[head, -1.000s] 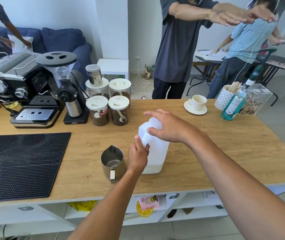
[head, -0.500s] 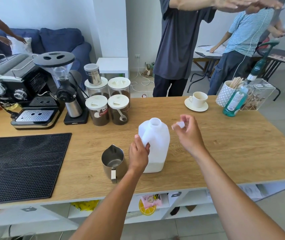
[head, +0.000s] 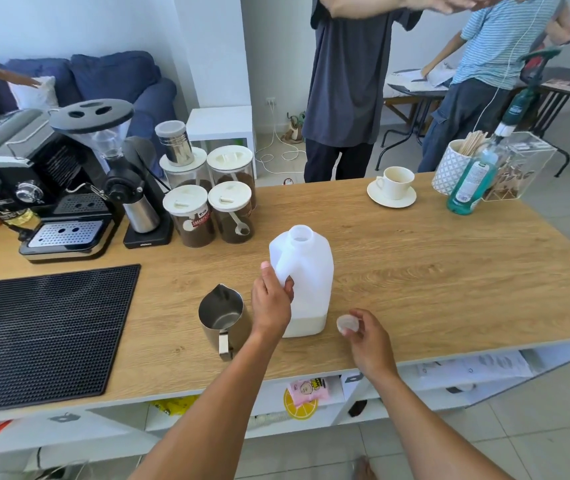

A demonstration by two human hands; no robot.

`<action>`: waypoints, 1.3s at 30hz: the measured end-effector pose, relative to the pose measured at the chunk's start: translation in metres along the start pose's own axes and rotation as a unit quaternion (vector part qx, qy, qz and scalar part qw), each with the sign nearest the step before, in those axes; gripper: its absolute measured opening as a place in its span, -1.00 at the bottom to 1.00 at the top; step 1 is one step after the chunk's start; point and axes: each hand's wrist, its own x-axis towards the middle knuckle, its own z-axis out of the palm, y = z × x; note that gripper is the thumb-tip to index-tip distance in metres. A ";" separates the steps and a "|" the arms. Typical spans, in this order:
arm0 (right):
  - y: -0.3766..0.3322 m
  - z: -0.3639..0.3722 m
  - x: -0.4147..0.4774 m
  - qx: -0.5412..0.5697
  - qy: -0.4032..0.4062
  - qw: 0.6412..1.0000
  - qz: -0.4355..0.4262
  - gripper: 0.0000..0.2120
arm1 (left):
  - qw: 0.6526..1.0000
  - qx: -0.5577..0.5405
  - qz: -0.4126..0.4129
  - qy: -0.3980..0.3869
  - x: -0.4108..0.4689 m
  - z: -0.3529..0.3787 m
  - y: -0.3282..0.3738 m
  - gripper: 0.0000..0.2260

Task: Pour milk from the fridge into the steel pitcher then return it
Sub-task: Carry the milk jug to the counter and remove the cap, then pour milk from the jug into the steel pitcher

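Clasps open milk jug [head: 306,271] by its handle in left grip [head: 271,303]; pinches cap [head: 346,323] in right grip [head: 366,337], at jug's 5 o'clock. Risks splashing past steel pitcher [head: 223,313], at 9 o'clock, if tipped fast.

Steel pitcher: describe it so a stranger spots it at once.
Start at the front of the wooden counter, between the black mat and the white milk jug. The steel pitcher stands there, open-topped, with a pointed spout and a handle, unlike the lidded jars behind.
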 end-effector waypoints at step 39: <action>-0.136 0.056 -0.033 0.123 -0.063 0.976 -0.167 -0.69 | 0.990 0.089 -0.059 0.097 -0.056 -0.107 -0.065 -0.77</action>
